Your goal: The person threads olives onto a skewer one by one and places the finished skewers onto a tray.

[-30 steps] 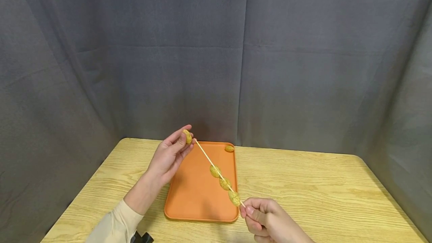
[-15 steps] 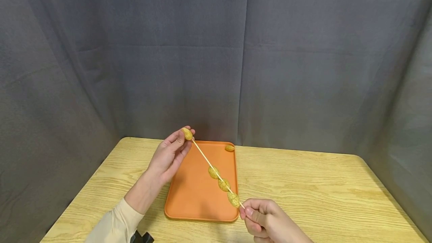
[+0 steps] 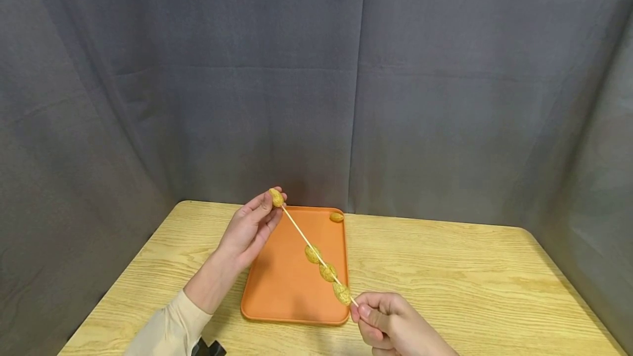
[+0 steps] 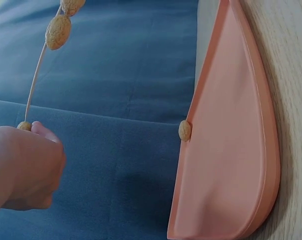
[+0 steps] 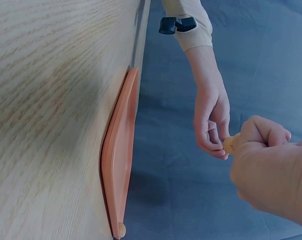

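Observation:
A thin wooden skewer slants across the orange tray, carrying three wrinkled, yellow-brown oval pieces on its lower half. My right hand pinches its lower end between thumb and fingers. At the upper end, my left hand pinches another such oval piece, with the skewer's tip meeting it. In the left wrist view this held piece shows partly above the fist, in line with the skewer. The right wrist view has my right hand covering most of the skewer.
One loose oval piece lies in the tray's far right corner. The tray sits on a light wood table. Grey curtains stand behind and on both sides. A black device is at the left sleeve.
The skewer's upper tip, at first just apart from the left hand's oval piece, has come against it. That piece has tilted in the fingers, and the skewer has shifted slightly left.

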Demonstrator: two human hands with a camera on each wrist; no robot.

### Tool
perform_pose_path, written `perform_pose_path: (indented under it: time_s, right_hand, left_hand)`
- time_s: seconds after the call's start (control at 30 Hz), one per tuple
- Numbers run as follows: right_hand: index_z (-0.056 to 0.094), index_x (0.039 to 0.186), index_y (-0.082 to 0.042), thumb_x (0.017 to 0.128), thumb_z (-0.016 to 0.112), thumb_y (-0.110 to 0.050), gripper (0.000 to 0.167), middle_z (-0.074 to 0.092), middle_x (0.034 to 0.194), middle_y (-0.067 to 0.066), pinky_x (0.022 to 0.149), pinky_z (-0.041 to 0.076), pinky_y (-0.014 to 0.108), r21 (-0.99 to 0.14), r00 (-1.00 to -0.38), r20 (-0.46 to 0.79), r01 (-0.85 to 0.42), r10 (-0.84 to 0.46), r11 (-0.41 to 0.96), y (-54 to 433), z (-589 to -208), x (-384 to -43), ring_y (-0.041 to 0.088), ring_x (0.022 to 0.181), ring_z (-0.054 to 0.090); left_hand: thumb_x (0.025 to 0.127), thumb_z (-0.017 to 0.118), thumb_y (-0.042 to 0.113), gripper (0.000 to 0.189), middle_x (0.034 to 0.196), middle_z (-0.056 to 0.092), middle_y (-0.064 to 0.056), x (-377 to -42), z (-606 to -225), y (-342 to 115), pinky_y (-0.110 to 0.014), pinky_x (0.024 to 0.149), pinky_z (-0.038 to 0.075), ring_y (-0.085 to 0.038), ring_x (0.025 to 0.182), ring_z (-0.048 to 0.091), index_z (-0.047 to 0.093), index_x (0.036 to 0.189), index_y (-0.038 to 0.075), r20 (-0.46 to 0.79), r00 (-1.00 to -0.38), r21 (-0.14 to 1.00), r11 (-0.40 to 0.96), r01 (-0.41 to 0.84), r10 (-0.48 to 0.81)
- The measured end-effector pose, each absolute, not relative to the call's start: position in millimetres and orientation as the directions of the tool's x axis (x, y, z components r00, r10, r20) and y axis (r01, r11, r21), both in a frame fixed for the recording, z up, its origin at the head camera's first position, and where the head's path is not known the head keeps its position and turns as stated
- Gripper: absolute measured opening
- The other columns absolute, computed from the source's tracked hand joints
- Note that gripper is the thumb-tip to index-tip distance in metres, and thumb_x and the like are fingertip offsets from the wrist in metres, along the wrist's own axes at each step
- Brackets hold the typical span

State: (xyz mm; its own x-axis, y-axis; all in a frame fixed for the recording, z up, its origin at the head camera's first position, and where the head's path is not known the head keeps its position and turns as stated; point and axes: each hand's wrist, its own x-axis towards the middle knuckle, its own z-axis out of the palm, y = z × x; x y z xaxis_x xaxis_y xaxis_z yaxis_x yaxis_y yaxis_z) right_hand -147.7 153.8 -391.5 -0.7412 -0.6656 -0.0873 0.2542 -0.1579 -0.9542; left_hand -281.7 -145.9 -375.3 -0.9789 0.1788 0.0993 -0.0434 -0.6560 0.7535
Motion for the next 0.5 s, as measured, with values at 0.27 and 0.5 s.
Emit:
perform_pose_path:
  time_s: [0.27,0.5]
  right_hand:
    - [0.058,0.102,0.001,0.110,0.047,-0.014,0.021,0.040,0.068,-0.004,0.040,0.015,0.021,-0.956,-0.738,-0.079,0.246,-0.671,-0.159,154.2,-390.4,-147.7,0.006,0.046,0.019]
    - [0.058,0.102,0.001,0.110,0.047,-0.015,0.021,0.040,0.067,-0.004,0.041,0.015,0.020,-0.955,-0.741,-0.088,0.253,-0.666,-0.156,154.2,-390.3,-147.6,0.006,0.046,0.019]
  left_hand:
    - [0.102,0.062,0.020,0.048,0.127,0.061,-0.009,-282.9,-376.3,-145.7,-0.027,0.106,0.043,-0.020,0.120,0.056,0.052,0.142,-0.006,0.086,-0.982,0.762,-0.646,-0.044,0.168]
    - [0.102,0.062,0.021,0.043,0.127,0.061,-0.009,-281.2,-375.8,-145.7,-0.027,0.104,0.044,-0.018,0.116,0.057,0.056,0.137,-0.004,0.087,-0.982,0.769,-0.638,-0.040,0.167]
